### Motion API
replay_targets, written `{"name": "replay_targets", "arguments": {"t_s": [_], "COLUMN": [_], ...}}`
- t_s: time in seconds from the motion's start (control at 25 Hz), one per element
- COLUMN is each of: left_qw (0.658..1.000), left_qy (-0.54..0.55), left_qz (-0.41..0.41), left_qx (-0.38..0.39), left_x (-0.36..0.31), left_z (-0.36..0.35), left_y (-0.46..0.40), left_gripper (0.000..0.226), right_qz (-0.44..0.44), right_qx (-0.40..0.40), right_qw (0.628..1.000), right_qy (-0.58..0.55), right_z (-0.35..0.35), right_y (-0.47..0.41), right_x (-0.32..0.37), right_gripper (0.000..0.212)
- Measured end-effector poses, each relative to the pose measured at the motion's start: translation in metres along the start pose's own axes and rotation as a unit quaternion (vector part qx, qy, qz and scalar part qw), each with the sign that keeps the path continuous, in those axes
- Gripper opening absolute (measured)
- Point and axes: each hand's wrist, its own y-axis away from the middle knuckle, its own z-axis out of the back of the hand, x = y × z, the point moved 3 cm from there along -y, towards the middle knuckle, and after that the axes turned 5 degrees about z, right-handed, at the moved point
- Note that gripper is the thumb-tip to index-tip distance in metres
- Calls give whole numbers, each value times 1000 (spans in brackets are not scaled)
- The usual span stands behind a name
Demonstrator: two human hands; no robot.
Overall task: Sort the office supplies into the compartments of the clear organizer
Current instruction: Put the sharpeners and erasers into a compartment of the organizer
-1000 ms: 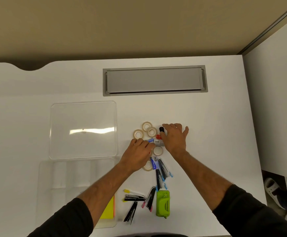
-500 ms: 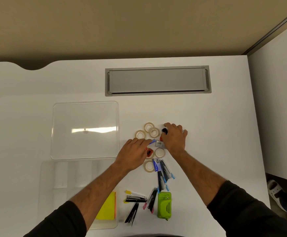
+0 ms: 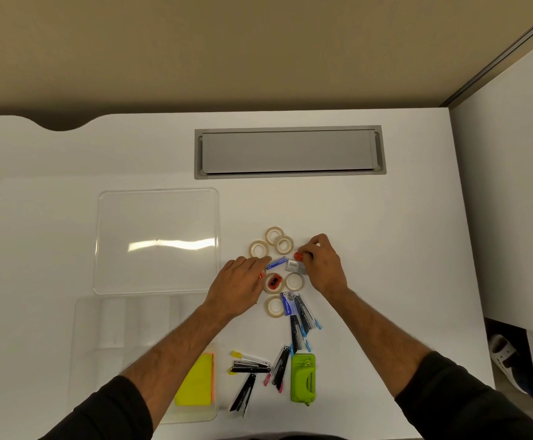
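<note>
While the right hand (image 3: 322, 265) pinches a small red item (image 3: 298, 256) between thumb and curled fingertips, the clear organizer (image 3: 100, 338) lies well away on its near left, beyond the left hand (image 3: 238, 285); I judge the coming move turns on that crossing, since the left hand is much the nearer to the compartments. Palm down, the left hand has its knuckles raised and fingers bent over a bit of red (image 3: 261, 275) at its fingertips; whether it grips this I cannot tell. Just beyond those fingertips lies a blue staple box (image 3: 276, 262), its long axis slanting up toward the right hand, with a small silver packet (image 3: 294, 266) touching the right thumb side. Between the two hands sit tape rolls (image 3: 274, 235), one ringing a red sharpener (image 3: 274, 282). Nearer the person than both hands lie staplers (image 3: 251, 366) and a green punch (image 3: 303, 377). Yellow sticky notes (image 3: 195, 384) already sit in the organizer's near right compartment, beside the left forearm; its lid (image 3: 157, 241) rests on the worktop (image 3: 401, 233).
</note>
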Motion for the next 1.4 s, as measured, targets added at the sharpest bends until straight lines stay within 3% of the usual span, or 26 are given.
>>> {"name": "replay_targets", "arguments": {"t_s": [0.24, 0.4, 0.48, 0.68, 1.08, 1.24, 1.4], "left_qw": [1000, 999, 999, 997, 994, 992, 986], "left_qy": [19, 39, 50, 71, 75, 23, 36], "left_qz": [-1, -9, -6, 28, 76, 125, 158], "left_qx": [-23, -19, -14, -10, -14, 17, 33], "left_x": [-3, 1, 4, 22, 109, 135, 140], "left_z": [13, 17, 20, 28, 22, 1, -17], "left_y": [29, 60, 81, 149, 275, 296, 293], "left_gripper": [49, 52, 55, 52, 51, 56, 64], "right_qz": [59, 33, 27, 47, 102, 111, 98], "right_qx": [-8, -1, -7, -5, 71, 75, 73], "right_qw": [995, 991, 989, 992, 989, 989, 991], "right_qy": [-74, -128, -143, -121, -84, -60, -48], "right_z": [-2, -15, -21, -53, -162, -186, -188], "right_y": [34, 70, 89, 146, 220, 231, 236], "right_x": [32, 53, 68, 104, 169, 179, 175], "right_gripper": [24, 42, 40, 27, 53, 57, 58]}}
